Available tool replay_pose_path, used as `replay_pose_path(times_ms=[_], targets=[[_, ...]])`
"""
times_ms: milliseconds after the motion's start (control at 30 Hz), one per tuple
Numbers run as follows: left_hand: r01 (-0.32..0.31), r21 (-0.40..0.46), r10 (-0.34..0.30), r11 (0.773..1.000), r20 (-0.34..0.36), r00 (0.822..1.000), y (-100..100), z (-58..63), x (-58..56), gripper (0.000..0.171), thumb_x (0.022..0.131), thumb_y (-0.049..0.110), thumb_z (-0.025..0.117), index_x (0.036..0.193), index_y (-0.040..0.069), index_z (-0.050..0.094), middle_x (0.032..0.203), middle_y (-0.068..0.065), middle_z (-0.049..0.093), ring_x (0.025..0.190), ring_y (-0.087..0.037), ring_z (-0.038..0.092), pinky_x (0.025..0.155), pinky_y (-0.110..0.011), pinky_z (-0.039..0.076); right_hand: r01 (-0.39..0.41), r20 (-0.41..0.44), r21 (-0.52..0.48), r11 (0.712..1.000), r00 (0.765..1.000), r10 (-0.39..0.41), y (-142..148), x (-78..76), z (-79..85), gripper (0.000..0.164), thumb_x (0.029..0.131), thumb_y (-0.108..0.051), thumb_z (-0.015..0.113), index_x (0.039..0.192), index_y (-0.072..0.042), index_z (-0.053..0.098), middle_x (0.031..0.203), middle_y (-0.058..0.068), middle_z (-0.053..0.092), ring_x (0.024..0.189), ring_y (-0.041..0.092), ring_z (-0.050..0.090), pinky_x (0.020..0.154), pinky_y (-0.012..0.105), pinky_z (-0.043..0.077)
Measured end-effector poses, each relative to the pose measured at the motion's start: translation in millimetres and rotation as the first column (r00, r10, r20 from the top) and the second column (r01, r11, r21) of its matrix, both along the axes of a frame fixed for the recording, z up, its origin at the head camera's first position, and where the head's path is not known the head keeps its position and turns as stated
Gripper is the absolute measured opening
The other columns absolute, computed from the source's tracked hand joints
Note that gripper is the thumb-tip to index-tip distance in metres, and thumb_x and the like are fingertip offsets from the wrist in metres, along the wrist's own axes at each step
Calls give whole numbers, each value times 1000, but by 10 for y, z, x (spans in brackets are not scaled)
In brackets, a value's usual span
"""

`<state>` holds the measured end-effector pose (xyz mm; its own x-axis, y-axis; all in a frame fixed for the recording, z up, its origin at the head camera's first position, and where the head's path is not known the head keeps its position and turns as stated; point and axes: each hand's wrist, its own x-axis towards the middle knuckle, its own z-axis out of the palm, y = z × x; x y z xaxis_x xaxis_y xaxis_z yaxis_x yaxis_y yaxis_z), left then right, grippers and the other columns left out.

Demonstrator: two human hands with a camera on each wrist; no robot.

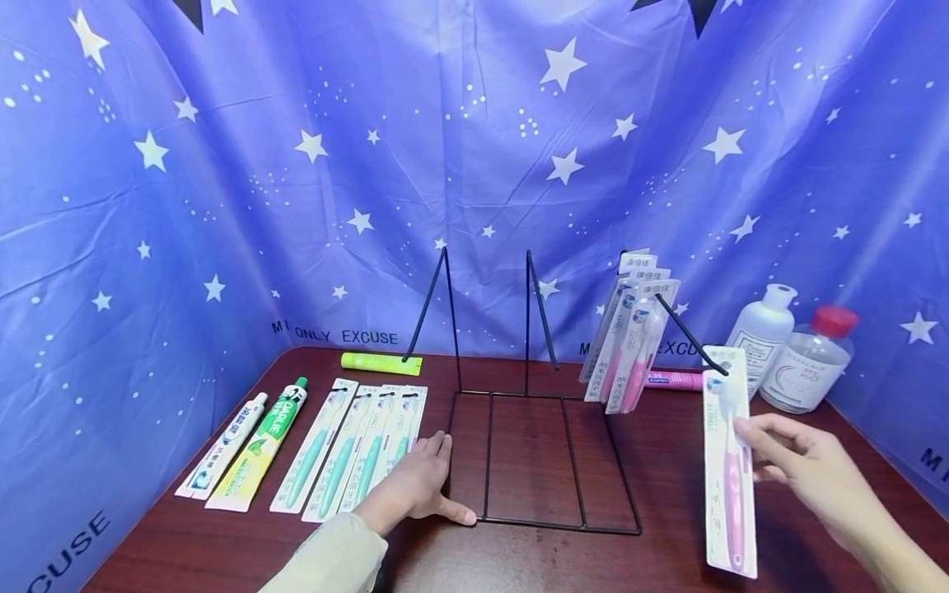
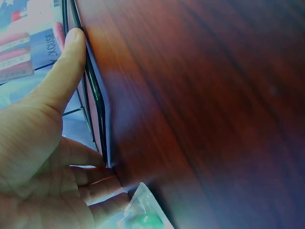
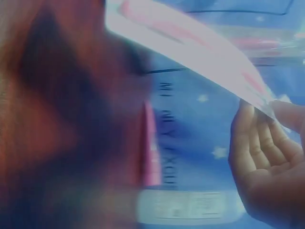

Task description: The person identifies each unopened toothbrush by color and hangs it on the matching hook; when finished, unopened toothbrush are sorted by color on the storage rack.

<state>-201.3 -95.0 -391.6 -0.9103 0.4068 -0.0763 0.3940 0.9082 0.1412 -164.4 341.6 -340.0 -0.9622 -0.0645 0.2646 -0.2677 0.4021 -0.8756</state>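
Note:
My right hand [image 1: 811,465] pinches a packaged pink toothbrush [image 1: 730,486] by its edge, thumb in front and fingers behind. The card hangs upright, its top at the tip of the right hook [image 1: 689,333] of a black wire rack [image 1: 574,445]. Farther back on that hook hang several packaged pink toothbrushes [image 1: 633,346]. In the right wrist view the held package [image 3: 190,47] is washed out by glare. My left hand [image 1: 415,486] rests on the front left corner of the rack's base, thumb [image 2: 71,67] stretched along the front wire. Its fingers reach along the side wire.
Several packaged green toothbrushes [image 1: 344,453] lie left of the rack, beside a green-and-yellow toothpaste tube [image 1: 259,453] and a white tube [image 1: 226,449]. A yellow-green tube [image 1: 381,363] and a pink tube [image 1: 676,380] lie behind. A white bottle [image 1: 764,329] and a red-capped bottle [image 1: 808,366] stand back right.

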Motion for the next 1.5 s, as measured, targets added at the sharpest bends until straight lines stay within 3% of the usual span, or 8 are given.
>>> replay_pose_path(times_ms=[167, 367, 500, 667, 800, 1100, 1300, 1500], targets=[[8, 23, -7, 1000, -12, 1000, -16, -21, -2, 116, 57, 66, 69, 134, -13, 32, 138, -28, 31, 126, -38, 32, 101, -42, 30, 33, -181, 2, 999, 983, -32, -45, 232, 227, 19, 92, 2, 48, 107, -1, 60, 82, -1, 67, 66, 11, 61, 58, 24, 49], [8, 9, -8, 1000, -18, 1000, -23, -19, -5, 117, 56, 67, 69, 134, -13, 32, 138, -27, 31, 126, -37, 32, 100, -42, 31, -87, -366, -51, 995, 929, 63, -113, 441, 400, 27, 85, 20, 44, 107, 10, 55, 80, 6, 67, 64, 12, 61, 64, 16, 46], [2, 10, -2, 1000, -5, 1000, -26, -4, -6, 117, 57, 67, 69, 134, -13, 31, 139, -27, 30, 126, -37, 31, 100, -43, 30, -47, -419, 56, 997, 906, 66, -209, 552, 476, 28, 80, 23, 47, 103, 11, 57, 77, 5, 66, 62, 11, 59, 62, 16, 45], [1, 13, -1, 1000, 1, 1000, -32, -2, -4, 117, 57, 66, 69, 134, -13, 31, 139, -27, 30, 127, -37, 30, 101, -43, 30, 59, -394, 245, 968, 918, 43, -357, 631, 531, 28, 81, 17, 52, 103, 1, 60, 80, 0, 63, 64, 10, 59, 57, 18, 46], [4, 10, -4, 1000, 0, 1000, -33, -7, -4, 117, 57, 67, 69, 134, -13, 31, 139, -27, 30, 126, -38, 31, 101, -43, 30, 97, -332, 308, 946, 943, 11, -459, 633, 551, 25, 84, 7, 56, 102, -9, 62, 82, -2, 61, 67, 10, 59, 57, 18, 45], [13, 9, -12, 1000, -10, 1000, -26, 1, 7, 117, 57, 66, 69, 134, -13, 31, 138, -28, 30, 126, -37, 31, 100, -43, 31, 59, -320, 317, 946, 946, 48, -629, 545, 625, 20, 86, 2, 57, 99, -13, 62, 70, -2, 61, 62, 11, 57, 58, 19, 44], [14, 13, -14, 1000, -8, 1000, -20, 12, 16, 116, 58, 66, 69, 134, -13, 31, 138, -28, 30, 126, -37, 31, 100, -43, 31, 24, -306, 290, 957, 949, 69, -655, 386, 627, 16, 88, 0, 55, 98, -11, 61, 66, -1, 58, 59, 12, 56, 59, 20, 44], [12, 25, -12, 1000, -6, 1000, -10, 10, 19, 116, 57, 66, 69, 134, -13, 31, 138, -28, 30, 126, -38, 32, 99, -44, 32, 40, -244, 257, 966, 969, 25, -657, 203, 618, 15, 91, -9, 54, 105, -8, 60, 66, 4, 58, 63, 14, 57, 62, 19, 43]])
